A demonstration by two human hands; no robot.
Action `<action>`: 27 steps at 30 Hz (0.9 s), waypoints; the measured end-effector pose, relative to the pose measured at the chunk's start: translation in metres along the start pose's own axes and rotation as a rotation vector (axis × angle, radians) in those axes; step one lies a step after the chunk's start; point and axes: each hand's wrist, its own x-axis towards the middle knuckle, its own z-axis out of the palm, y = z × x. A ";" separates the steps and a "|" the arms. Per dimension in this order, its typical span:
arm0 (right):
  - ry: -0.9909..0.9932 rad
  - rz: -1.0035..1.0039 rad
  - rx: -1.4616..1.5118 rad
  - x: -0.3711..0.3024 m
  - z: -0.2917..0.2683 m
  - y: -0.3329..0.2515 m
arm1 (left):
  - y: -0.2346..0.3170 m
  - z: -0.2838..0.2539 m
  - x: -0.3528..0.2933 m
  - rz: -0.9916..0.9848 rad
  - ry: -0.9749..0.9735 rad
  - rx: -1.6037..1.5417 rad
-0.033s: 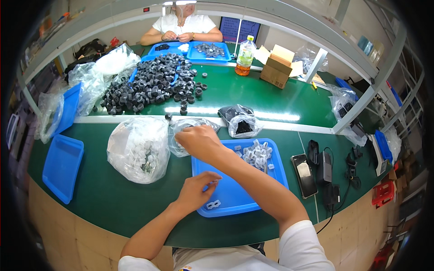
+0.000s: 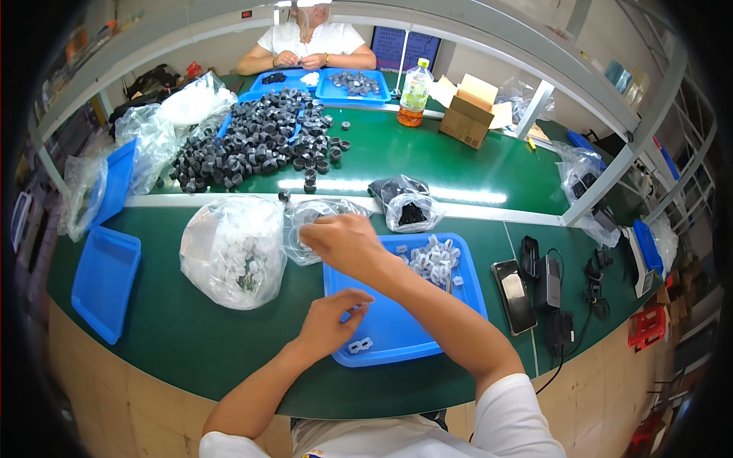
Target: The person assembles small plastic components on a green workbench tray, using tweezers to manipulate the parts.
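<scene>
The left hand [image 2: 328, 324] is curled narrow, the right hand [image 2: 347, 243] bent over a clear bag [image 2: 293, 231]; I can't tell what either grips. Below the left, a few white pieces [image 2: 355, 347] lie in the blue tray [image 2: 385, 328]; the larger heap [image 2: 435, 261], beyond the right forearm, seemingly remains.

The bare right hand [image 2: 343, 241], fingers bent, hung beyond the bare left hand [image 2: 330, 317], whose fingers curled toward the thumb.
</scene>
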 end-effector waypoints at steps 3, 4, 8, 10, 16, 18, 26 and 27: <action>0.203 0.080 0.321 -0.043 -0.026 0.001 | 0.009 -0.003 0.001 -0.128 0.017 -0.235; 0.175 0.222 0.526 -0.060 -0.032 0.004 | 0.011 -0.005 0.001 -0.148 0.003 -0.301; 0.103 0.693 0.965 -0.121 -0.051 -0.002 | 0.014 0.002 -0.002 -0.248 -0.077 -0.566; 0.118 0.713 1.024 -0.145 -0.048 -0.005 | 0.020 0.006 -0.003 -0.280 -0.099 -0.618; 0.135 0.643 1.002 -0.173 -0.040 -0.003 | 0.033 0.015 0.002 -0.388 -0.137 -0.738; 0.100 0.568 0.936 -0.177 -0.042 0.000 | 0.033 0.018 0.003 -0.414 -0.138 -0.759; 0.211 0.731 1.021 -0.176 -0.039 -0.005 | 0.022 0.024 0.004 -0.480 -0.121 -0.725; 0.214 0.732 1.024 -0.174 -0.040 -0.007 | 0.022 0.023 0.003 -0.482 -0.123 -0.723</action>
